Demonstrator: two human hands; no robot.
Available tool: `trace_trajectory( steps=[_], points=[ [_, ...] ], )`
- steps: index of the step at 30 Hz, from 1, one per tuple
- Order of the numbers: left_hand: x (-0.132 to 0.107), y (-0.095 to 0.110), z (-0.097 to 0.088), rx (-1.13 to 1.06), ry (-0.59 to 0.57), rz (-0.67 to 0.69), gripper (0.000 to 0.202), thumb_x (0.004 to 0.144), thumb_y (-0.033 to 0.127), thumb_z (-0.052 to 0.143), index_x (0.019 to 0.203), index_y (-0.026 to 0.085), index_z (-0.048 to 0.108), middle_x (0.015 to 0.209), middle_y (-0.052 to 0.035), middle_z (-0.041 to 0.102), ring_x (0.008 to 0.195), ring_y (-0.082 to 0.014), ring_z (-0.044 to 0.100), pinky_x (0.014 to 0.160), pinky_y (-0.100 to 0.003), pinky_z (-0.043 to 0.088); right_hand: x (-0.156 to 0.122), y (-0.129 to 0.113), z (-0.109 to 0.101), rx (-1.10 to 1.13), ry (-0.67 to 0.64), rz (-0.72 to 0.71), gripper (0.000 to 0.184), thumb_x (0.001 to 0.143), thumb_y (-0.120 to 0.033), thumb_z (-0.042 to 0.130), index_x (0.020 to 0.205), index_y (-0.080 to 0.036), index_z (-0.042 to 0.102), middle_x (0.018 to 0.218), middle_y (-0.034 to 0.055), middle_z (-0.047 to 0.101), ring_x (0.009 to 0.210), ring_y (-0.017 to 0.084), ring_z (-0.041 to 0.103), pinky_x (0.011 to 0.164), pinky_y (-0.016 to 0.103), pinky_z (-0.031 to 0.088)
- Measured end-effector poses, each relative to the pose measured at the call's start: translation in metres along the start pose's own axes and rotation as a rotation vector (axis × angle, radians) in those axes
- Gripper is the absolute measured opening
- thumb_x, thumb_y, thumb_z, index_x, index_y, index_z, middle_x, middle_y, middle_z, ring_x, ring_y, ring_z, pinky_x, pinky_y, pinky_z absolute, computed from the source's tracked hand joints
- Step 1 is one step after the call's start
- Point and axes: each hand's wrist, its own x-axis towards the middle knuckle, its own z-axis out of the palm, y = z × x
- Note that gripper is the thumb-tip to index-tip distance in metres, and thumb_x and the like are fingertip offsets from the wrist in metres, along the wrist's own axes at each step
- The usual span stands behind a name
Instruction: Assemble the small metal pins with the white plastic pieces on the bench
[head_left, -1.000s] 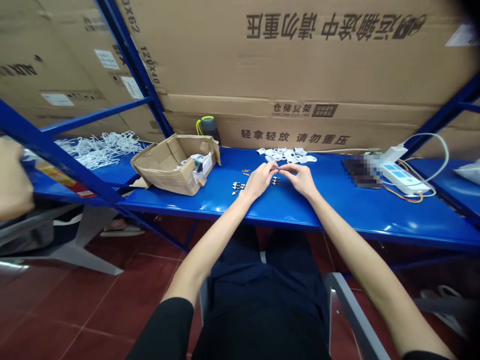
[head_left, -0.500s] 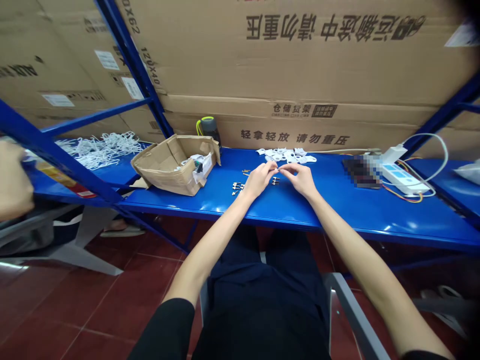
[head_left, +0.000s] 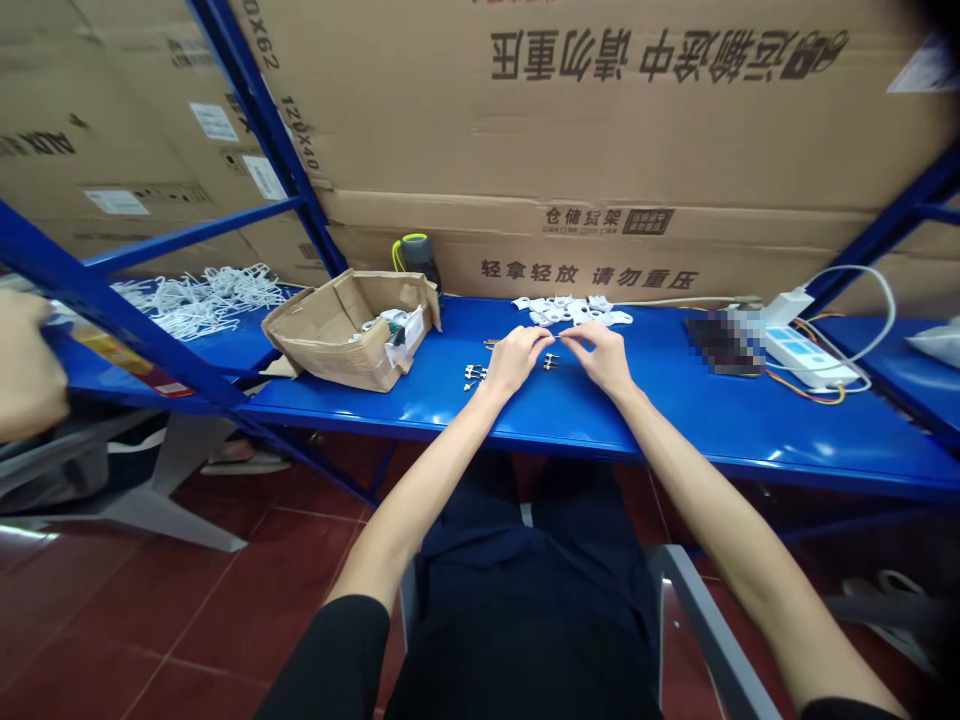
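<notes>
My left hand [head_left: 517, 356] and my right hand [head_left: 602, 354] meet over the blue shelf top [head_left: 420, 400], fingertips pinched towards each other. Something tiny sits between them, too small to name. Just below the fingertips lies a small group of metal pieces [head_left: 551, 361]. More small metal pieces [head_left: 474, 375] lie to the left of my left hand, some partly hidden by it. Beyond both hands is a heap of white plastic parts [head_left: 574, 310].
An open cardboard box [head_left: 330, 350] with bits inside stands left, a dark bottle [head_left: 418, 258] behind it. At right lie a blurred dark object [head_left: 724, 345] and a power strip [head_left: 806, 358] with cables. White wire-like pieces [head_left: 202, 300] and another person's arm [head_left: 30, 365] are far left.
Both hands stay at nearly the same place. Their fingertips have shifted slightly, with a little more space between them now.
</notes>
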Motion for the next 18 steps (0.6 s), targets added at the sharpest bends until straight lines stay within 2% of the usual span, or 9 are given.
trace_trajectory(
  steps=[8, 18],
  points=[
    [0.001, 0.002, -0.004, 0.075, 0.000, 0.019, 0.025, 0.111, 0.036, 0.054, 0.119, 0.025, 0.075, 0.117, -0.0044, 0.079, 0.109, -0.0224, 0.069, 0.099, -0.034, 0.051, 0.001, 0.002, 0.002, 0.057, -0.020, 0.033, 0.027, 0.099, -0.044, 0.063, 0.103, -0.023, 0.080, 0.103, 0.0068, 0.081, 0.090, 0.024, 0.070, 0.091, 0.040, 0.056],
    [0.002, -0.002, 0.000, 0.028, 0.070, 0.066, 0.020, 0.107, 0.036, 0.063, 0.112, 0.024, 0.078, 0.111, -0.0032, 0.082, 0.100, -0.0222, 0.070, 0.091, -0.034, 0.052, 0.003, 0.011, 0.007, 0.135, 0.098, -0.090, 0.023, 0.097, -0.044, 0.068, 0.091, -0.025, 0.080, 0.094, 0.0057, 0.082, 0.082, 0.025, 0.071, 0.084, 0.041, 0.058]
  ],
)
